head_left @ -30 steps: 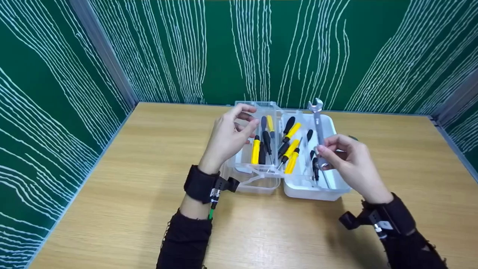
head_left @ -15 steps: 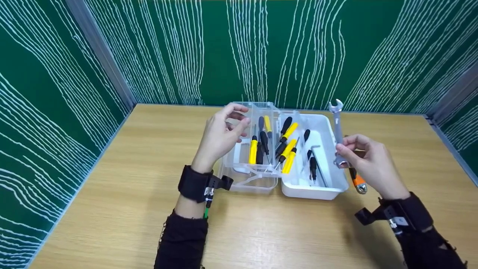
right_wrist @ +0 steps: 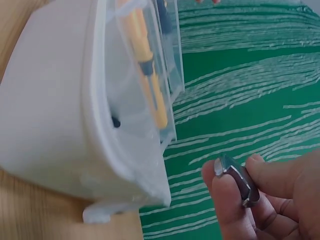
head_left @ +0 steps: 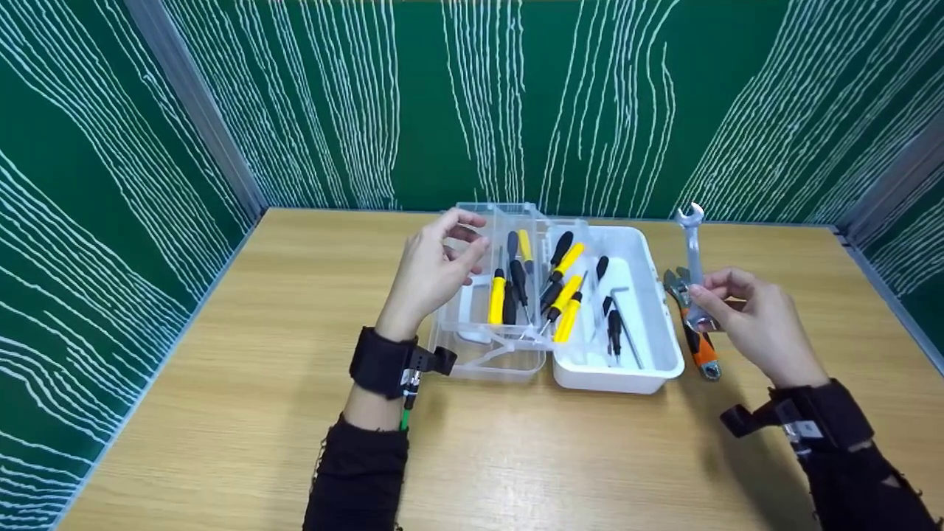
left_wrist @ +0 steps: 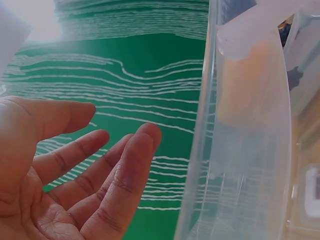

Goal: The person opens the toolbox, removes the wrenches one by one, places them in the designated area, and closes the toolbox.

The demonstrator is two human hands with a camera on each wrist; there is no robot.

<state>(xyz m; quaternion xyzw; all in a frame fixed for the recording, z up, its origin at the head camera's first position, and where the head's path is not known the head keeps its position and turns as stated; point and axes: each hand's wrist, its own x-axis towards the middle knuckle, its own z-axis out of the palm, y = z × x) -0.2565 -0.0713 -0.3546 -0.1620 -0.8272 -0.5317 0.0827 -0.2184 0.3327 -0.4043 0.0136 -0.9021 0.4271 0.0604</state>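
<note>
A silver wrench [head_left: 692, 254] stands nearly upright in my right hand [head_left: 759, 324], pinched between thumb and fingers near its lower end. In the right wrist view the wrench [right_wrist: 239, 180] shows end-on at the fingertips. Below it on the table lies a pair of pliers [head_left: 700, 346] with orange and black handles, partly hidden by the wrench and hand. My left hand [head_left: 435, 269] hovers with loosely bent fingers over the left side of the clear lid tray [head_left: 479, 328]; in the left wrist view the hand [left_wrist: 85, 175] holds nothing.
A white toolbox [head_left: 649, 380] sits open beside the clear lid. Several yellow and black screwdrivers [head_left: 568, 317] lie in the clear trays. A hex key [head_left: 629, 328] and small black-handled tools [head_left: 614, 332] lie in the white bin. Green panels [head_left: 413, 103] rise behind the table.
My right hand has carried the wrench rightward, from above the white bin to above the pliers, which have come into view. The left hand has stayed almost in place.
</note>
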